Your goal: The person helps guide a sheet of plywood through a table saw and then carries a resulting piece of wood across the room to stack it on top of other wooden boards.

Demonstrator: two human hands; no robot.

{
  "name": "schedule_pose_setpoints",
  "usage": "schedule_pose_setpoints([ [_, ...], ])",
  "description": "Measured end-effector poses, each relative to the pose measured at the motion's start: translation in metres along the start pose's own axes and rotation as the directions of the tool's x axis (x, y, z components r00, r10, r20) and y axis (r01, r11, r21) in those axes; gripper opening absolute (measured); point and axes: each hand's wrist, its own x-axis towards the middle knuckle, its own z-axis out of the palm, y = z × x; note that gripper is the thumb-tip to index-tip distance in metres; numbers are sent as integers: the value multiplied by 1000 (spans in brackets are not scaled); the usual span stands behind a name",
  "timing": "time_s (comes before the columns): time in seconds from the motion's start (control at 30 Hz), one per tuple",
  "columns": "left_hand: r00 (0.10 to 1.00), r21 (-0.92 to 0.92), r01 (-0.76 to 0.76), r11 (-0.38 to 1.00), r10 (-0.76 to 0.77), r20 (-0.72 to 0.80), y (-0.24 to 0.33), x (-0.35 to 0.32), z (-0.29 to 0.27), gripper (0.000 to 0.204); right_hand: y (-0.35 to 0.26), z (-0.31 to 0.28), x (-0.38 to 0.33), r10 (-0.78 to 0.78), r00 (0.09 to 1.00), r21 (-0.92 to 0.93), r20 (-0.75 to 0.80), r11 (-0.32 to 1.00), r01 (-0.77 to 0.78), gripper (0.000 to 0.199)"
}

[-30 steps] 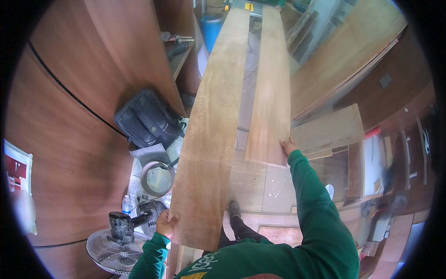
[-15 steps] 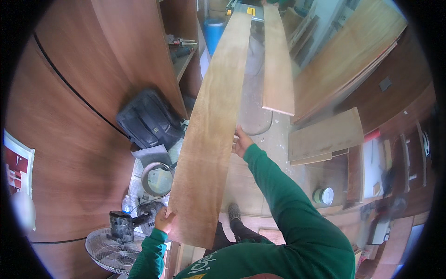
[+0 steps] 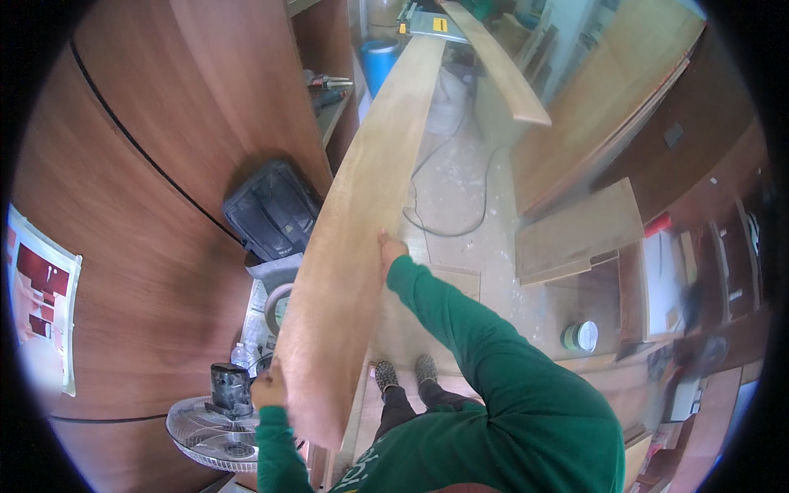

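A long pale wooden plank [image 3: 362, 205] runs from near my chest up toward the far end of the room. My left hand [image 3: 267, 388] grips its left edge close to my body. My right hand [image 3: 389, 246] holds its right edge about halfway along. A second, narrower plank [image 3: 505, 70] lies apart at the upper right, resting on a saw table [image 3: 427, 23]. Both sleeves are green.
A brown curved panel wall [image 3: 131, 205] stands on the left. A black tool case [image 3: 271, 209], a floor fan [image 3: 209, 431] and a small black power tool [image 3: 230, 388] sit below it. Board offcuts [image 3: 579, 230], a tape roll [image 3: 580, 335] and a cable [image 3: 448, 222] lie on the dusty floor.
My right hand left the narrower plank and moved onto the wide plank's right edge. The narrower plank now lies farther away at the upper right.
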Motion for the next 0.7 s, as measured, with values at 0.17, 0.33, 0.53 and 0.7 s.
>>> schedule_pose_setpoints([
  [0.17,997,89,-79,993,80,-1,-61,-21,-63,69,30,-8,-127,117,987,159,111,978,-134,45],
  [0.33,994,206,-106,973,98,46,-67,-33,-82,68,20,-16,-187,268,956,175,-120,953,-246,50],
  [0.53,976,343,-187,921,135,169,-32,-26,-69,65,81,-92,-126,263,963,382,-56,897,-222,61],
  [0.7,965,421,-205,883,111,236,-2,-26,-68,64,99,-116,-117,302,939,383,-163,897,-221,63],
])
